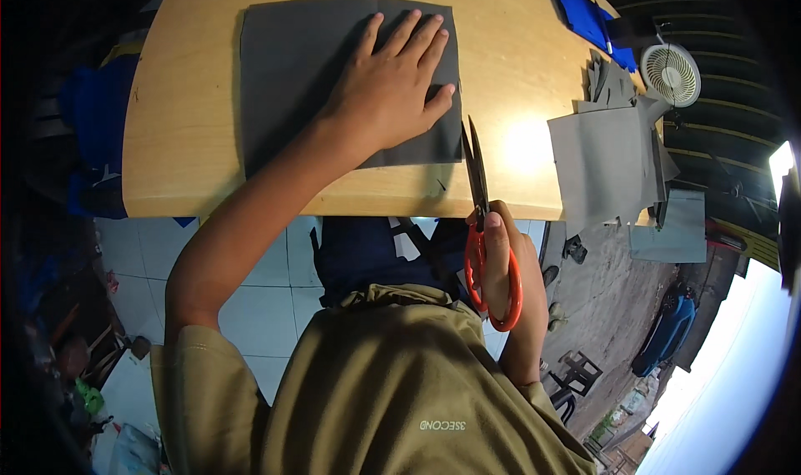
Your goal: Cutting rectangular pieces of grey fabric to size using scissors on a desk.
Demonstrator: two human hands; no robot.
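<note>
The head view shows the left hand lying flat and open on the grey fabric sheet on the worktop, while the right hand has its grip closed around the orange scissors just beside the sheet.

Olive short-sleeved shirt; bare forearms

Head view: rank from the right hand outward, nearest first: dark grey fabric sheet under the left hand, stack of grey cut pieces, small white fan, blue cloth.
From the right hand, which grips the orange-handled scissors:
1. Dark grey fabric sheet, up and left, its corner by the blades.
2. Stack of grey cut pieces, to the right at the table edge.
3. Small white fan, far right, past the stack.
4. Blue cloth, top right corner.
</note>
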